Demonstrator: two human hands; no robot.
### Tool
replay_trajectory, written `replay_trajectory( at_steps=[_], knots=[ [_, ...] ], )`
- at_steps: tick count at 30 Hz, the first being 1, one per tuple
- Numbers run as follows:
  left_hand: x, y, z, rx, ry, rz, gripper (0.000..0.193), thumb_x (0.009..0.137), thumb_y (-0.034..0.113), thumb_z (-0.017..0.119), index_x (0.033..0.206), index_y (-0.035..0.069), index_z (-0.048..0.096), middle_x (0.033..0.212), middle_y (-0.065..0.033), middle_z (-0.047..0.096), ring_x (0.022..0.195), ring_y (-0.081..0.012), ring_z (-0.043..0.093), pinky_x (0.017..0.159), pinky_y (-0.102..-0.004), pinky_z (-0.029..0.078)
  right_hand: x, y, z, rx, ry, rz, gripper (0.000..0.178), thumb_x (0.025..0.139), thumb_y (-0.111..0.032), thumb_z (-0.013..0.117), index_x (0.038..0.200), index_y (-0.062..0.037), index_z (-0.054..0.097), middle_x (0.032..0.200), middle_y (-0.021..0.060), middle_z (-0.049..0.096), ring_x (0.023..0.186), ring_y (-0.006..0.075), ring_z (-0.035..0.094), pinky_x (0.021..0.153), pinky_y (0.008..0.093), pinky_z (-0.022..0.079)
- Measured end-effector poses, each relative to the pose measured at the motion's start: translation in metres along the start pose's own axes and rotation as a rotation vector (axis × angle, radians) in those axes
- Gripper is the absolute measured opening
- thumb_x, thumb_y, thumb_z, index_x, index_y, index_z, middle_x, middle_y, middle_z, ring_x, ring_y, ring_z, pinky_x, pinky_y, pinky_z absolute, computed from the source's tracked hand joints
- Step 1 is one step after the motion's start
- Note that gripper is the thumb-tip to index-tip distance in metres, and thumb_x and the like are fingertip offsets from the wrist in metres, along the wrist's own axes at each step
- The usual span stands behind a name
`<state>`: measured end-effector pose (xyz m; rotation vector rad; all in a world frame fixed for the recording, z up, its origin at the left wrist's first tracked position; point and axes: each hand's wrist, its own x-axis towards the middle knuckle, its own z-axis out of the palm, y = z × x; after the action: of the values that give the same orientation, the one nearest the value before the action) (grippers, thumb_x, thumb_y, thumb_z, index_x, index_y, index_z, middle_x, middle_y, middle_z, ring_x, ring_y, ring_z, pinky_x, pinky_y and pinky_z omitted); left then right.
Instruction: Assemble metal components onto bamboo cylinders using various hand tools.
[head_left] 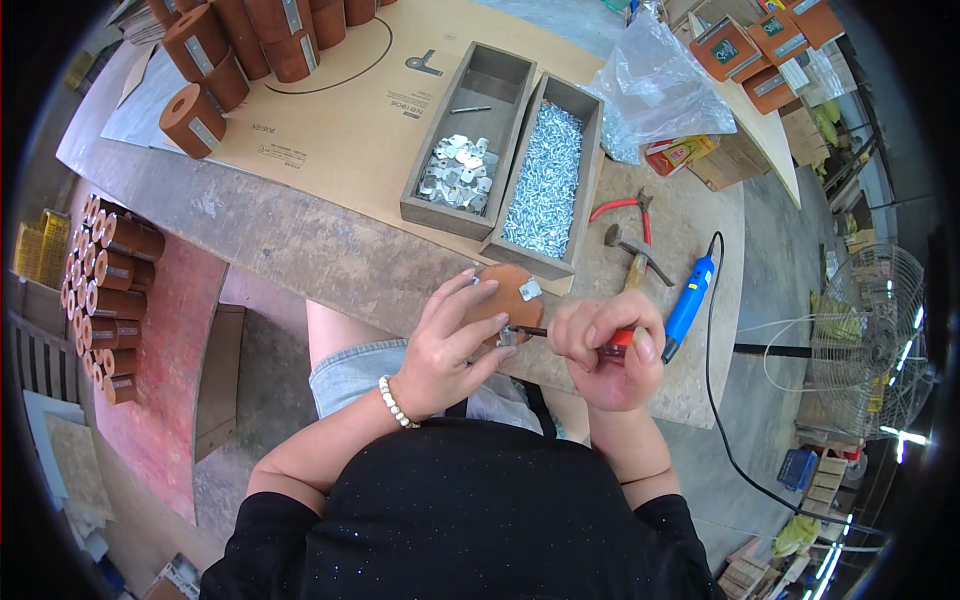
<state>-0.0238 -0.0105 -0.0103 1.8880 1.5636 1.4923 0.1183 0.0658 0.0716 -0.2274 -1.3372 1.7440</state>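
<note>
Clutching driver [617,346] in right fingers [576,330], bracing brown piece [506,284] with left fingers [480,332]: at risk of stabbing the latter by slipping off tab [507,338] under slanted pressure

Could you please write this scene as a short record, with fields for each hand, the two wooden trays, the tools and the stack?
Left hand: fingers on a round brown piece; beaded bracelet at the wrist
Right hand: grips a red-handled screwdriver, tip near the left hand
Left tray: small metal plates, one slim metal rod
Right tray: silver screws
Tools at right: red-handled pliers, hammer, blue electric screwdriver
Stack, upper left: brown cylinders
</note>
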Motion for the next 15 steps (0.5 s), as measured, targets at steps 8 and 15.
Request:
replay_trajectory(
  at_steps=[8,15],
  knots=[
    [0.002,0.000,0.000,0.000,-0.006,0.007,0.032,0.060,0.009,0.076,0.089,0.001,0.064,0.115,-0.0181,0.054,0.114,-0.0395,0.045,0.091,-0.0429,0.042,-0.003,-0.001,0.000,0.001,0.029,0.030,0.036,0.088,-0.033,0.050,0.076,0.0008,0.047,0.053,0.0057,0.041,0.045,0.0123,0.034,0.045,0.0273,0.028],
    [0.001,0.001,-0.001,0.009,-0.014,-0.003,0.032,0.060,0.009,0.076,0.089,0.001,0.064,0.116,-0.0178,0.053,0.114,-0.0394,0.045,0.091,-0.0428,0.042,0.007,-0.022,0.011,-0.320,-0.094,0.134,0.020,0.084,-0.016,0.044,0.084,0.0030,0.050,0.062,0.0064,0.048,0.053,0.0115,0.042,0.052,0.0251,0.036]
  ],
)
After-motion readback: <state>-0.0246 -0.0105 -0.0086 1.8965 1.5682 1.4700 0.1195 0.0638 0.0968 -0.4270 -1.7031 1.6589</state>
